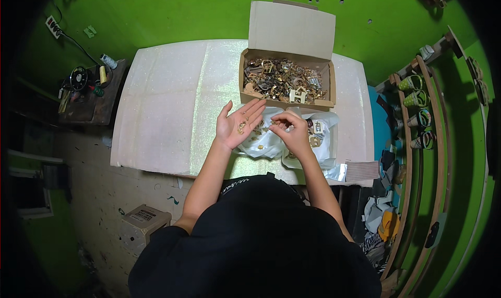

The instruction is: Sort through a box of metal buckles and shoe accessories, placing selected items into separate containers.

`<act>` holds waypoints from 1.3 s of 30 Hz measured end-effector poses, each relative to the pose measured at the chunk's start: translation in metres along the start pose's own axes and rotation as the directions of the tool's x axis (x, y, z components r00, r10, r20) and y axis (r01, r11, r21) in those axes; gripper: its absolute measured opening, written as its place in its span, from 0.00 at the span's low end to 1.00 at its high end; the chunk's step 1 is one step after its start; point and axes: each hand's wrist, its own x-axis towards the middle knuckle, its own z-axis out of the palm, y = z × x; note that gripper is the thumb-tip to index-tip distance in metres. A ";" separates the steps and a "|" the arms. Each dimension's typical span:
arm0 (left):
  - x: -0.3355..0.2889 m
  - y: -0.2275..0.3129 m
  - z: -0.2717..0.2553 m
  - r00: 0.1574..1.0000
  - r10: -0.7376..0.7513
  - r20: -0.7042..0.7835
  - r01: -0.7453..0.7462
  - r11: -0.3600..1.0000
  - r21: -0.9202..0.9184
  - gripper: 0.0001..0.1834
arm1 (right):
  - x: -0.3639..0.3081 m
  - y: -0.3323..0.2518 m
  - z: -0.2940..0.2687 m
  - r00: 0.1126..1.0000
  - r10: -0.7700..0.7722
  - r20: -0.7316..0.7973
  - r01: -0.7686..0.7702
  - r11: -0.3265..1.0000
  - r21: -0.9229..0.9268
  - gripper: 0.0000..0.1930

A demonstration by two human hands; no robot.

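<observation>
Left hand (230,133): palm up, fingers extended and open, a few small gold-coloured metal fittings (241,126) lying loose on the palm. Shiny, irregular bits, too small in view to tell the exact type.

Right hand (293,133): thumb and index drawn together just right of my left fingers, over the white plastic bag (271,148). Couldn't tell whether a piece was between the tips.

More gold fittings lay on the bag, thin and crumpled, under both hands. My hands hid part of it. Right next to it, partly behind my right hand and wrist: a tray (327,151) lined with white plastic, holding larger buckles, some squarish.

Behind both: open cardboard box (332,84), lid (291,29) up, full of mixed metal hardware (279,78), gold, silver and dark, all tangled. One flat pale-gold fitting (297,95) sat at the front edge.

Table (162,105) had an off-white, glittery cover with creases. Near its right corner: a flat ribbed piece (362,171), brownish-pink. Off right, a wooden rack (434,193) with small shoes (416,98); off left, a dark side table (86,109) with thread spools (108,61). Wall (198,16) was bright green.
</observation>
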 end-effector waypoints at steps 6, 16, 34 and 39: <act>0.000 -0.001 0.000 1.000 0.003 0.003 -0.003 1.000 -0.001 0.35 | -0.002 -0.005 0.001 1.000 -0.013 0.004 0.014 0.941 -0.338 0.15; 0.009 -0.017 -0.014 0.996 -0.089 -0.022 0.090 0.992 0.083 0.38 | 0.004 -0.013 0.025 0.982 -0.144 0.120 0.173 0.942 -0.288 0.09; 0.008 -0.026 -0.028 0.975 -0.174 -0.136 0.185 0.980 0.077 0.18 | 0.006 -0.013 0.007 0.995 -0.093 -0.030 0.082 0.959 -0.273 0.05; 0.006 -0.030 -0.014 0.965 -0.177 -0.191 0.201 0.973 0.111 0.14 | 0.007 -0.007 0.004 0.990 -0.131 -0.043 0.109 0.936 -0.335 0.04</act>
